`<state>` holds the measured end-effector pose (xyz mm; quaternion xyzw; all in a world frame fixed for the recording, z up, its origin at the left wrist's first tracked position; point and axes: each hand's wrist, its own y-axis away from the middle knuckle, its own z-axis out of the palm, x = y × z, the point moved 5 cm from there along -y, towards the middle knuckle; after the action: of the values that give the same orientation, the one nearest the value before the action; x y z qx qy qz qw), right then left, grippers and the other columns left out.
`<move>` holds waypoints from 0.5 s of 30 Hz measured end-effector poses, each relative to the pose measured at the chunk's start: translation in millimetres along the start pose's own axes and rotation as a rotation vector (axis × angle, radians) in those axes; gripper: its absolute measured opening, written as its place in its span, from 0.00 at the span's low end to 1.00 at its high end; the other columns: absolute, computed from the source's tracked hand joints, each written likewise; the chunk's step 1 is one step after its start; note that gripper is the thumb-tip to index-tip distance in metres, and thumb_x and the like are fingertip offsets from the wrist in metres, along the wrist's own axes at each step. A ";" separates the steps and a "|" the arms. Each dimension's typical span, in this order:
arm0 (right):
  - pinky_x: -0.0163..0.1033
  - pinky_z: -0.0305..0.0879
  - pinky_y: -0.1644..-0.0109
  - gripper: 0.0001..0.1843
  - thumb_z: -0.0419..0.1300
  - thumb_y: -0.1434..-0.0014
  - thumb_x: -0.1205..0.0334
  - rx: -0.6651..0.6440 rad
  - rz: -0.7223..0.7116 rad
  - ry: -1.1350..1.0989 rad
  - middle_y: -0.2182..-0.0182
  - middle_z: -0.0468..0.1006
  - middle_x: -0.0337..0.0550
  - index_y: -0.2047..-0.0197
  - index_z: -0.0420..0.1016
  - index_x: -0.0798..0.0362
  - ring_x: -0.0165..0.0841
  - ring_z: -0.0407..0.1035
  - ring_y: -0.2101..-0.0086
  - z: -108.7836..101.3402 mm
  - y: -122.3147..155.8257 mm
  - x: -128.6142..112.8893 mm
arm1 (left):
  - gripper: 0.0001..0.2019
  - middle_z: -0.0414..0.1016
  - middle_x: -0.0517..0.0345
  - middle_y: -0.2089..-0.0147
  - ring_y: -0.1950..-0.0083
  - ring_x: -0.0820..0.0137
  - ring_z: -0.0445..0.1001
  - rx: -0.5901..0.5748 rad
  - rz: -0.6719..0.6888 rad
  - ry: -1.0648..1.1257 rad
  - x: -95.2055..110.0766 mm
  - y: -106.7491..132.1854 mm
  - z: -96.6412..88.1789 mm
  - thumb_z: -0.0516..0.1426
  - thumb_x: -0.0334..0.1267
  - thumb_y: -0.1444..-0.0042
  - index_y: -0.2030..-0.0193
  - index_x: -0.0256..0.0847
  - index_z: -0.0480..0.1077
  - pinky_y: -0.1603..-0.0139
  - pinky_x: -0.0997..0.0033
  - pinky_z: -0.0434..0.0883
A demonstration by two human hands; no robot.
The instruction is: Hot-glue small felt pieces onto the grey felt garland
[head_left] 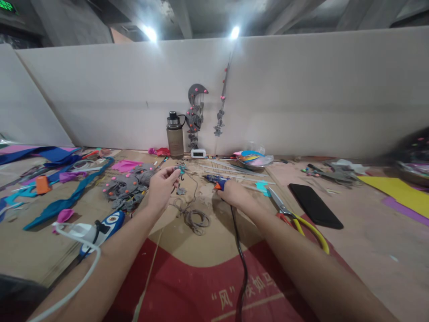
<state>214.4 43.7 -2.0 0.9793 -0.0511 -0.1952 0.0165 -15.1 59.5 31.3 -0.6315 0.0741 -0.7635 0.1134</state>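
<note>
My left hand (163, 184) is closed in a pinch at the middle of the table. Its fingertips grip a small teal piece (182, 170), with a grey cut-out shape (181, 191) hanging or lying just below; which, I cannot tell. My right hand (232, 193) is wrapped round a blue glue gun (220, 184) with an orange trigger, its nozzle pointing left towards my other hand. A black cord (238, 250) runs from it towards me. Between my arms lies a loose coil of grey cord (197, 220). Left of my left hand is a pile of grey felt pieces with coloured dots (124, 187).
Yellow-handled scissors (283, 205) and a black phone (315, 205) lie right of my right forearm. A bottle (175, 139), a small white clock (198, 154) and a dish of scraps (254, 165) stand at the back. A power strip (114, 220) is beside my left forearm.
</note>
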 end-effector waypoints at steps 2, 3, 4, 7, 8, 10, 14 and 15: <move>0.37 0.63 0.63 0.15 0.58 0.48 0.59 0.016 0.005 -0.044 0.61 0.78 0.58 0.60 0.76 0.60 0.42 0.73 0.61 1.3 -3.1 1.8 | 0.12 0.66 0.65 0.78 0.79 0.79 0.62 -0.002 -0.012 -0.003 -0.7 0.1 0.0 0.64 0.41 0.58 0.69 0.37 0.70 0.79 0.77 0.58; 0.36 0.62 0.65 0.15 0.57 0.48 0.59 0.020 0.008 -0.074 0.61 0.78 0.56 0.60 0.75 0.59 0.40 0.73 0.62 1.1 -4.8 2.8 | 0.12 0.66 0.65 0.78 0.79 0.79 0.62 -0.002 -0.024 -0.001 -1.4 0.0 -0.2 0.64 0.40 0.58 0.70 0.37 0.70 0.79 0.78 0.58; 0.35 0.62 0.67 0.15 0.56 0.48 0.58 0.021 0.012 -0.106 0.63 0.79 0.54 0.61 0.75 0.58 0.39 0.73 0.64 0.5 -6.8 3.8 | 0.12 0.66 0.65 0.78 0.79 0.80 0.62 -0.002 -0.035 0.006 -2.4 -0.2 -0.6 0.65 0.40 0.59 0.70 0.37 0.69 0.78 0.78 0.58; 0.34 0.62 0.71 0.15 0.53 0.45 0.56 0.038 0.038 -0.214 0.67 0.77 0.50 0.62 0.73 0.57 0.36 0.72 0.69 -2.6 -12.3 5.4 | 0.13 0.66 0.66 0.78 0.79 0.80 0.61 0.015 -0.052 0.037 -5.2 -1.9 -3.3 0.65 0.40 0.60 0.71 0.36 0.69 0.79 0.79 0.57; 0.35 0.62 0.71 0.14 0.52 0.46 0.57 0.071 0.043 -0.295 0.68 0.77 0.48 0.61 0.71 0.57 0.35 0.71 0.70 -4.9 -13.1 4.5 | 0.13 0.65 0.66 0.79 0.80 0.81 0.61 0.025 -0.056 0.044 -6.3 -2.6 -4.5 0.65 0.40 0.60 0.71 0.36 0.69 0.80 0.79 0.56; 0.35 0.64 0.71 0.14 0.53 0.48 0.60 0.168 0.013 -0.532 0.68 0.74 0.45 0.58 0.68 0.56 0.33 0.70 0.72 -11.3 -11.1 -1.3 | 0.13 0.65 0.66 0.80 0.81 0.81 0.60 0.043 -0.070 0.055 -8.6 -3.9 -6.9 0.65 0.39 0.61 0.72 0.36 0.68 0.81 0.80 0.55; 0.36 0.69 0.68 0.19 0.52 0.53 0.66 0.193 -0.244 -1.033 0.63 0.72 0.41 0.55 0.63 0.52 0.30 0.69 0.70 -22.2 7.7 -31.6 | 0.12 0.63 0.67 0.81 0.82 0.82 0.59 0.084 -0.092 0.074 -11.5 -5.6 -11.3 0.65 0.38 0.62 0.73 0.36 0.68 0.82 0.80 0.54; 0.36 0.70 0.68 0.19 0.52 0.54 0.67 0.144 -0.318 -1.119 0.61 0.71 0.42 0.55 0.62 0.51 0.30 0.68 0.68 -23.2 14.1 -40.9 | 0.12 0.63 0.67 0.81 0.83 0.81 0.59 0.095 -0.088 0.073 -11.8 -6.2 -12.4 0.65 0.38 0.62 0.73 0.36 0.68 0.82 0.79 0.54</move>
<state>184.4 34.4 35.7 0.7217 0.0824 -0.6786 -0.1092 -25.6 68.2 19.4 -0.5998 0.0138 -0.7929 0.1067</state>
